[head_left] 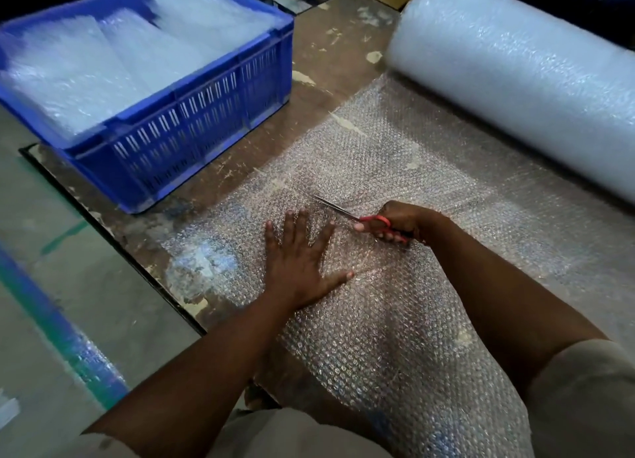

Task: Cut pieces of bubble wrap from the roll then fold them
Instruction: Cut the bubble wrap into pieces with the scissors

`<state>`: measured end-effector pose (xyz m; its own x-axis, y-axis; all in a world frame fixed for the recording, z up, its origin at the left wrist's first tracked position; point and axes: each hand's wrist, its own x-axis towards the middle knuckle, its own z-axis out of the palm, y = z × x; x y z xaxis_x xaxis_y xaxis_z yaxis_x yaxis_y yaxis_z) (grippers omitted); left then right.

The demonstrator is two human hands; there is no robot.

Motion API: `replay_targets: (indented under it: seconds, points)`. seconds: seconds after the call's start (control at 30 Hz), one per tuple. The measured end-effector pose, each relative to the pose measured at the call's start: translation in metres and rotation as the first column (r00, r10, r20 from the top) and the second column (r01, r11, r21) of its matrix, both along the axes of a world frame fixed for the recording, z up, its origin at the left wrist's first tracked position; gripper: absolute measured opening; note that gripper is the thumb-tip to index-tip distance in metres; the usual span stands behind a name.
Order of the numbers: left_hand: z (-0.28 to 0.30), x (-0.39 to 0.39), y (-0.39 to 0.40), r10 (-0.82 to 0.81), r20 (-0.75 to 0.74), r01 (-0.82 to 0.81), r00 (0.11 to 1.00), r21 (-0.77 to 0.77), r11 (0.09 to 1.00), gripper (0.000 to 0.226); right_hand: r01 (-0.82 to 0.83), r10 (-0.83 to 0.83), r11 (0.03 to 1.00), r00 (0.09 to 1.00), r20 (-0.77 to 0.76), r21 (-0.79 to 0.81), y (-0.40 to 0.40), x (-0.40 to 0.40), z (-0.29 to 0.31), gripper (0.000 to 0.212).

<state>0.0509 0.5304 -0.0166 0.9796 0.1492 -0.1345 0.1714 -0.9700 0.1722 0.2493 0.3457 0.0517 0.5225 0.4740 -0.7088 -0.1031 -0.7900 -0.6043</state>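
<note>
- Two hands work on one unrolled sheet of bubble wrap point(378, 155), which lies flat on a worn brown board point(240, 168) and runs from the roll toward the person.
- Far left of both grips, and well apart from them, stands a blue slotted crate point(192, 141) on the board; inside it lie folded bubble wrap pieces point(86, 72), stacked up to about its rim.
- Left of the board runs a grey floor point(62, 251) with a blue and green stripe point(65, 337) across it.
- The left hand point(297, 260) lies palm down on the sheet, fingers straight and spread, thumb out to the right. It presses the wrap flat and holds nothing.
- Just right of that flat grip, and a little farther from the person, the scissors point(364, 218) rest against the sheet, red handles in the other hand, blades pointing up and to the left, past the left fingertips. The blades look nearly closed; whether wrap sits between them I cannot tell.
- The right hand point(400, 222) has its grip closed round the red handles, fingers curled through and over the loops.
- Behind the right grip and to its right, well apart from it, lies the big bubble wrap roll point(515, 89), joined to the flat sheet along its near side.
- Below both grips the sheet drapes toward the person's lap, between the two forearms.
</note>
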Motion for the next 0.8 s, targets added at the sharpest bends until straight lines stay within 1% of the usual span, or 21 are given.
replay_targets:
  seconds: [0.27, 0.4, 0.5, 0.7, 0.8]
  points:
    - [0.000, 0.000, 0.002, -0.001, -0.008, 0.001, 1.000, -0.002, 1.000, 0.111, -0.024, 0.024, 1.000, 1.000, 0.009, -0.006, 0.013, 0.006, 0.002, 0.046]
    - [0.002, -0.001, 0.001, -0.007, -0.002, 0.007, 1.000, -0.009, 1.000, 0.111, -0.019, 0.019, 1.000, 1.000, -0.003, -0.017, 0.020, 0.007, 0.002, 0.052]
    - [0.003, -0.001, 0.001, -0.008, 0.004, 0.008, 1.000, -0.011, 1.000, 0.112, 0.003, -0.003, 1.000, 1.000, -0.002, -0.018, 0.030, 0.005, 0.001, 0.051]
    - [0.001, 0.000, 0.002, -0.001, 0.001, 0.001, 1.000, -0.006, 1.000, 0.113, -0.031, 0.031, 0.999, 0.999, 0.009, -0.019, 0.041, 0.009, 0.003, 0.052]
    - [0.002, 0.000, 0.002, -0.006, -0.016, 0.005, 1.000, -0.004, 1.000, 0.113, -0.030, 0.030, 1.000, 1.000, -0.009, -0.005, 0.045, 0.009, 0.005, 0.050]
